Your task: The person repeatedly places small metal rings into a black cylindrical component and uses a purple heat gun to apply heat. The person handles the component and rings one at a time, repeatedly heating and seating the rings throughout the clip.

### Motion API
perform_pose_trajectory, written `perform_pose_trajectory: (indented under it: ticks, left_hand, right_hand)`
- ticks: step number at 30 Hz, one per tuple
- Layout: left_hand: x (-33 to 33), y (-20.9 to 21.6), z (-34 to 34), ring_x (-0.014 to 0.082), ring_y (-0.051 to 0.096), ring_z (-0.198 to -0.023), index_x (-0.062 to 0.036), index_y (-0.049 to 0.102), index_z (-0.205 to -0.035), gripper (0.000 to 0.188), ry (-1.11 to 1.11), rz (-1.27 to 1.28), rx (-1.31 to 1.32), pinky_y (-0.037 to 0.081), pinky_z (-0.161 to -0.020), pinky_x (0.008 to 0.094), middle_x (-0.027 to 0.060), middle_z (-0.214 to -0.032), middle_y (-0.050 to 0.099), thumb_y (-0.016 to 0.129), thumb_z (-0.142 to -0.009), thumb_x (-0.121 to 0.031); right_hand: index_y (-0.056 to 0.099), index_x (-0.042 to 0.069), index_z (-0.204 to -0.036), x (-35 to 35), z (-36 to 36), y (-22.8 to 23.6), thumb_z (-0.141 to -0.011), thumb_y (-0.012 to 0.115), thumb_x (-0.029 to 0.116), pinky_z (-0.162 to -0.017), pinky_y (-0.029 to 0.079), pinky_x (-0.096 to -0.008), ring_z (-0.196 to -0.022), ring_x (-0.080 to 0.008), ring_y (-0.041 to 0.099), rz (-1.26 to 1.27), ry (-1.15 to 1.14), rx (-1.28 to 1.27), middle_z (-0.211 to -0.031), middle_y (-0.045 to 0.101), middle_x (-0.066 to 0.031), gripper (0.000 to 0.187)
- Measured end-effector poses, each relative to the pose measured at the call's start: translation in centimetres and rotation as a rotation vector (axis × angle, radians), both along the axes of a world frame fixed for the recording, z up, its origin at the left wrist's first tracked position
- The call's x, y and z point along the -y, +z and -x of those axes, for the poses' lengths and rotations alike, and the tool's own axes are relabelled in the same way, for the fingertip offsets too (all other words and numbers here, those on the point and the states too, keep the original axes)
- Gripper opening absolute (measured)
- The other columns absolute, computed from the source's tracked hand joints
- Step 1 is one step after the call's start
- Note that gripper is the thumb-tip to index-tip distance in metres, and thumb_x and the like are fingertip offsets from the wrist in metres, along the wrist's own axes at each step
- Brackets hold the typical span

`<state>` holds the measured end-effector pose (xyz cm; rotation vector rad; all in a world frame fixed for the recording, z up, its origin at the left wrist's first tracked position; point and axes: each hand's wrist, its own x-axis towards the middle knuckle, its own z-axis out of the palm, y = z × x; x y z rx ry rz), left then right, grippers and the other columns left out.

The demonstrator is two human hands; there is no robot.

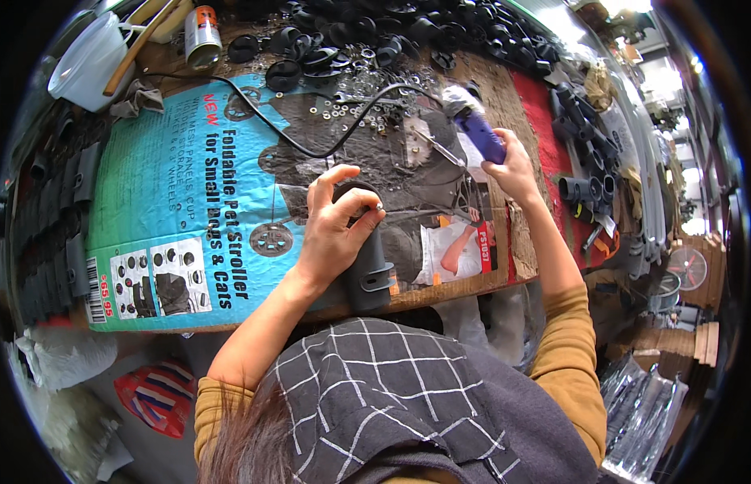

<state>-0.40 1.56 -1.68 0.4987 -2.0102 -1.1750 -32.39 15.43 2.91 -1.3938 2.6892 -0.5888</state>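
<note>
Nearest is a dark checked cloth [383, 363] on the person, with mustard sleeves [565, 331] on each side; hair hides some of the left sleeve; a red bag [157, 395] lies low on the left, and its picture is hard to make out. At the near edge of the table is a black plastic part [369, 274], a tube with a loop on its side; the left hand [333, 230] hides some of its far end; this hand's thumb and first finger pinch a small shiny bit [380, 207], too tiny to tell what it is, just over the part. Farther right, the right hand [514, 167] wraps around a purple tool [479, 139]; its far end is white and blurry; a black cord [335, 152] curves near it. Under them is a printed sheet [149, 185], blue on the left, with big black and small white letters, a red word and a barcode; the hands and parts cover some of it. Beyond lie loose metal bits [363, 105]; then a heap of black parts [343, 36], cut off at the far edge; far left stand a can [202, 36], its label too small to read, and a white tub [93, 68].
</note>
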Motion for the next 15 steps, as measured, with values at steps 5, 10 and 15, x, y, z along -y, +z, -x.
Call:
perform_pose_trajectory:
  ticks: [5,10,15]
  left_hand:
    - [0.1,-0.1,0.0,0.032,0.044,-0.118,-0.0136,0.069,-0.091,0.014,0.0,0.005,0.007,0.035,-0.101,0.0422,0.0121,-0.125,0.049,0.076,-0.079,-0.015]
    - [0.1,-0.1,0.1,0.0314,0.046,-0.114,-0.0138,0.069,-0.091,0.015,0.006,0.025,-0.007,0.037,-0.099,0.0423,0.0114,-0.124,0.05,0.076,-0.078,-0.014]
    - [0.1,0.1,0.0,0.0313,0.047,-0.111,-0.0136,0.069,-0.093,0.016,0.015,0.038,-0.016,0.04,-0.096,0.0419,0.0107,-0.124,0.05,0.076,-0.079,-0.013]
  right_hand:
    - [0.03,0.012,-0.13,0.7,-6.8,3.6,-0.075,0.073,0.004,-0.075,0.049,-0.0291,-0.082,-0.0135,0.056,0.671,-0.021,0.645,-0.097,0.051,-0.0047,0.07]
    - [0.038,0.008,-0.124,3.8,-12.8,3.2,-0.076,0.067,-0.003,-0.083,0.051,-0.0401,-0.091,-0.0217,0.061,0.952,0.227,0.812,-0.098,0.057,-0.011,0.057]
    - [0.05,0.004,-0.097,4.0,-15.6,6.0,-0.084,0.062,0.046,-0.076,0.045,-0.0368,-0.073,-0.0194,0.055,1.099,0.306,1.005,-0.084,0.053,-0.009,0.046]
